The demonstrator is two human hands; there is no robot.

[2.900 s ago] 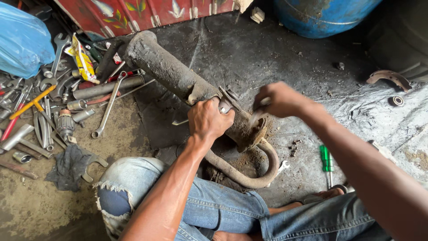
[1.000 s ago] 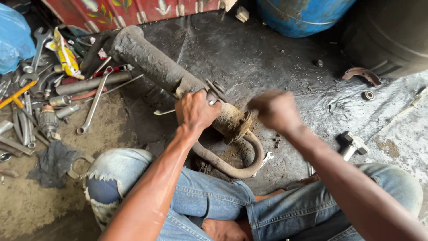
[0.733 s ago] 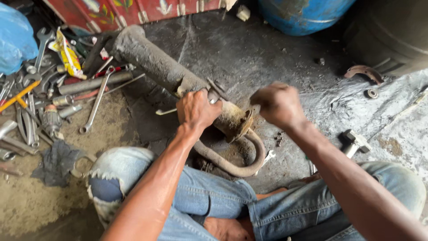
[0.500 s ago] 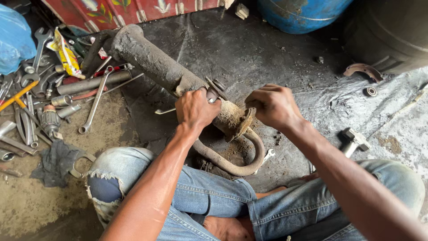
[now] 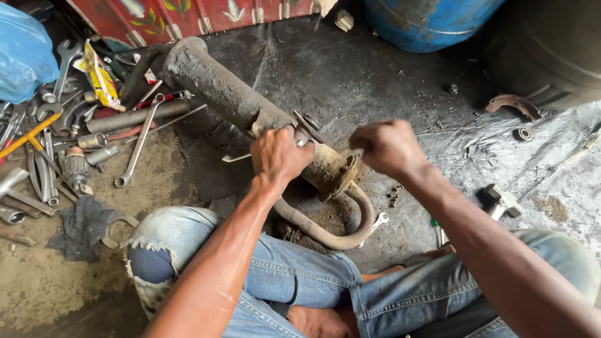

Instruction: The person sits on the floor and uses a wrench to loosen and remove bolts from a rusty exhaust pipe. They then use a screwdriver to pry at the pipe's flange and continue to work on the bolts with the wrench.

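Note:
A long, dirty, rusted strut cylinder [image 5: 216, 87] lies diagonally on the oily ground, its near end resting by my knees. My left hand [image 5: 278, 156] is wrapped around the cylinder near that end, beside a small bracket. My right hand [image 5: 388, 147] is closed in a fist just right of the rusty end flange [image 5: 345, 175]; what it holds is hidden by the fingers. A curved rusty metal bar [image 5: 341, 235] loops beneath the cylinder's end.
Several wrenches [image 5: 134, 153] and other tools lie in a heap at the left, with a grey rag [image 5: 81, 228] and a blue plastic bag [image 5: 25, 53]. A blue drum [image 5: 432, 22] stands at the top. A brake shoe [image 5: 513, 103], a bearing [image 5: 523, 133] and a hammer [image 5: 498, 200] lie at the right.
My right hand swung near the cylinder's end, pulling away and coming back close to the flange. My left hand kept its grip on the cylinder. The view shifted slightly.

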